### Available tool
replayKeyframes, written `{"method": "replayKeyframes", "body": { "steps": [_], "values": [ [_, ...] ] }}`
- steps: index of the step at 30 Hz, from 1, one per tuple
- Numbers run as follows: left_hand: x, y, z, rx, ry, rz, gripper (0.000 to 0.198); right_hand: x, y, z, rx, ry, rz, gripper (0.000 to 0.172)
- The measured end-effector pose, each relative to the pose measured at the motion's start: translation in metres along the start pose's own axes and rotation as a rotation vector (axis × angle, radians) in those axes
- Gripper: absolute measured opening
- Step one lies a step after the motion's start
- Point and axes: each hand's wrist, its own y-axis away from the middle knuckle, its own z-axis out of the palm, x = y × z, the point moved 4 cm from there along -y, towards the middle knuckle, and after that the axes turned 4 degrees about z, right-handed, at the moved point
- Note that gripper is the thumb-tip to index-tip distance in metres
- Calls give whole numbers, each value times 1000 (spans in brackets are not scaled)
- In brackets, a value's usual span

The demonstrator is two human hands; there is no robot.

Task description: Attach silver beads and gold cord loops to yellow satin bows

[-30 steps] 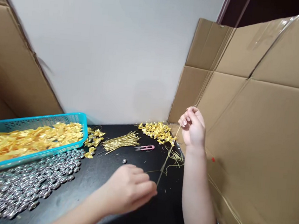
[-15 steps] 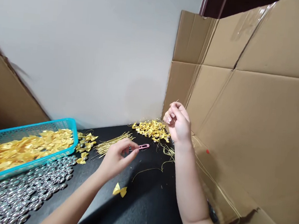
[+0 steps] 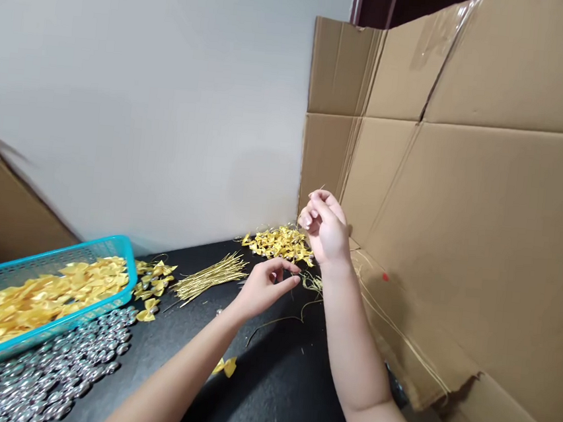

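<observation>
My right hand (image 3: 327, 229) is raised in front of the cardboard, with thumb and forefinger pinched on a thin wire whose tip (image 3: 322, 187) sticks up from the fingers. Lower and to its left, my left hand (image 3: 266, 289) hovers over the black table with thumb and forefinger curved and slightly apart, nothing visible between them. Behind the hands lies a pile of yellow ribbon bows with wire (image 3: 278, 242). A bundle of gold wires (image 3: 213, 277) lies left of my left hand. One yellow bow (image 3: 229, 366) rests beside my left forearm, partly hidden by it.
At left stands a turquoise basket (image 3: 132, 276) full of yellow bows, with many silver beads (image 3: 52, 368) spread before it. A few bows (image 3: 152, 285) lie at its right end. Loose wire (image 3: 275, 320) curls on the table (image 3: 264, 395). Cardboard (image 3: 482, 243) walls the right side.
My left hand has moved right, towards my right wrist. The pink-handled tool seen beside it earlier is now out of sight. My right hand keeps its pinch; the view has shifted slightly.
</observation>
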Motion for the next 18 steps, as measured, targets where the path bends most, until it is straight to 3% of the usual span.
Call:
{"method": "replayKeyframes", "body": {
  "steps": [8,18],
  "values": [
    [2,2,-4,77,10,5,21,-4,-2,-3,10,8,-3,20],
    [19,5,-5,36,22,88,22,-4,-3,-5,22,10,-10,23]
  ]
}}
